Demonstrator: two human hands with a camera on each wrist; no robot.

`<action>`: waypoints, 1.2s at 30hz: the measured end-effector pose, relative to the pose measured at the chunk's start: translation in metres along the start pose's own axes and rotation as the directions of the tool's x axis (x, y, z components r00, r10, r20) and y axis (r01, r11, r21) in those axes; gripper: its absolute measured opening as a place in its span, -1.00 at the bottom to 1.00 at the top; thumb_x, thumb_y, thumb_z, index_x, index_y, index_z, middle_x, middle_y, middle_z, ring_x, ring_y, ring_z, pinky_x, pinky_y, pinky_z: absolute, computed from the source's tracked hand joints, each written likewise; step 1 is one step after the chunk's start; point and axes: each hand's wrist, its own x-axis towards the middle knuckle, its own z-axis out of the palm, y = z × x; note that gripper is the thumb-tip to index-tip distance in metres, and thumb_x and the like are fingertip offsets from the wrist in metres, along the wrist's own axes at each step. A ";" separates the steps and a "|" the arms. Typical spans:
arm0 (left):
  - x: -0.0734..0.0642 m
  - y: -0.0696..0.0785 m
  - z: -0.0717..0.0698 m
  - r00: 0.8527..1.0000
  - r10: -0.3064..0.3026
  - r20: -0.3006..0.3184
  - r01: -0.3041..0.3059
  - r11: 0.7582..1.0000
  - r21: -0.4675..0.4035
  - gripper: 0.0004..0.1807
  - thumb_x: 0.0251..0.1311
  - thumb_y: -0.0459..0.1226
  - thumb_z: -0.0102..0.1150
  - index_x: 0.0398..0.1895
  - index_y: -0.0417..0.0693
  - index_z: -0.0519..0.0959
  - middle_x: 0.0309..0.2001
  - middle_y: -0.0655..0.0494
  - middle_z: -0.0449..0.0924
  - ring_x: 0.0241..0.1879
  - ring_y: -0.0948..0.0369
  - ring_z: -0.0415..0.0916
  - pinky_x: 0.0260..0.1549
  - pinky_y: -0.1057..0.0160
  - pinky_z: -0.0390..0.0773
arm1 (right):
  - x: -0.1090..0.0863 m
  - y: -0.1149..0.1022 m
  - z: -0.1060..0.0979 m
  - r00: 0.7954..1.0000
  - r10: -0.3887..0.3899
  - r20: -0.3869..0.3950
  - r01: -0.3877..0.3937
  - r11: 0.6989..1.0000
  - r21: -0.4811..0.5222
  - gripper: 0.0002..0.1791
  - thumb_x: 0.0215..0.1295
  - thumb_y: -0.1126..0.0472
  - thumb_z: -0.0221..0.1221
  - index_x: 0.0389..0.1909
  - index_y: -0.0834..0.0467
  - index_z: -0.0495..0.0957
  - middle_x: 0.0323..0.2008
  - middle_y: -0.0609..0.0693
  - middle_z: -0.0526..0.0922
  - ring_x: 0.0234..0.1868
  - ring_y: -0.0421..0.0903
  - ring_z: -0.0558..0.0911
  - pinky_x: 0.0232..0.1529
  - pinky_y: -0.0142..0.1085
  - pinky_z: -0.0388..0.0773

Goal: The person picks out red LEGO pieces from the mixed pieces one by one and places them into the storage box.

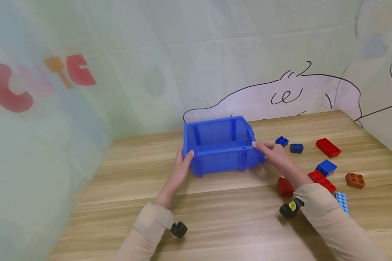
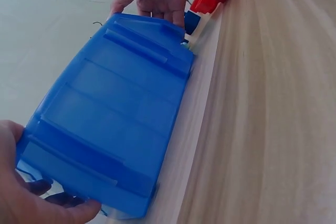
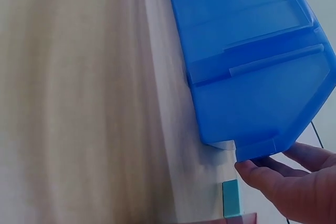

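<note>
A blue plastic storage bin is in the middle of the head view, near the back of the table, its open top tilted into sight. My left hand grips its left end, with the thumb over the near rim. At the right end my right hand pinches the rim between thumb and fingers. Both wrist views show the bin's ribbed outer side, with the left hand at one end in the left one. Fingers of the right hand curl at the bin's corner in the right wrist view.
Right of the bin lie toy bricks: small dark blue ones, a larger blue brick, several red bricks, an orange-brown one and a light blue one. A printed cloth hangs behind the wooden table.
</note>
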 end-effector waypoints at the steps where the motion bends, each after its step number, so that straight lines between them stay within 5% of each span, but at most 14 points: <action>1: -0.001 0.000 0.000 1.000 0.000 0.006 0.000 1.000 -0.014 -0.39 0.38 -0.08 -0.17 0.35 -0.25 0.05 0.26 -0.26 0.22 0.22 -0.11 0.25 0.17 -0.08 0.30 | -0.002 0.000 0.000 1.000 0.003 0.002 -0.003 1.000 0.003 0.05 0.16 -0.37 0.01 0.38 0.36 0.00 0.36 0.33 0.07 0.33 0.27 0.14 0.23 0.06 0.23; 10: -0.014 -0.001 -0.004 1.000 -0.019 0.021 0.021 0.994 -0.109 -0.40 0.34 -0.19 -0.08 0.31 -0.37 0.09 0.19 -0.33 0.24 0.18 -0.18 0.28 0.09 -0.13 0.37 | -0.018 0.003 0.000 1.000 0.015 0.017 -0.015 1.000 -0.003 0.08 0.17 -0.36 0.01 0.39 0.37 -0.09 0.37 0.35 0.00 0.32 0.31 0.13 0.21 0.07 0.25; 36: -0.076 0.005 -0.004 0.997 -0.063 0.047 0.069 0.986 -0.150 -0.40 0.32 -0.22 -0.07 0.32 -0.34 0.07 0.19 -0.35 0.23 0.14 -0.07 0.35 0.11 -0.06 0.37 | -0.074 0.016 0.013 0.999 0.040 -0.005 -0.040 0.995 -0.087 -0.09 0.22 -0.31 0.00 0.37 0.27 0.12 0.32 0.36 0.15 0.25 0.34 0.25 0.05 0.08 0.44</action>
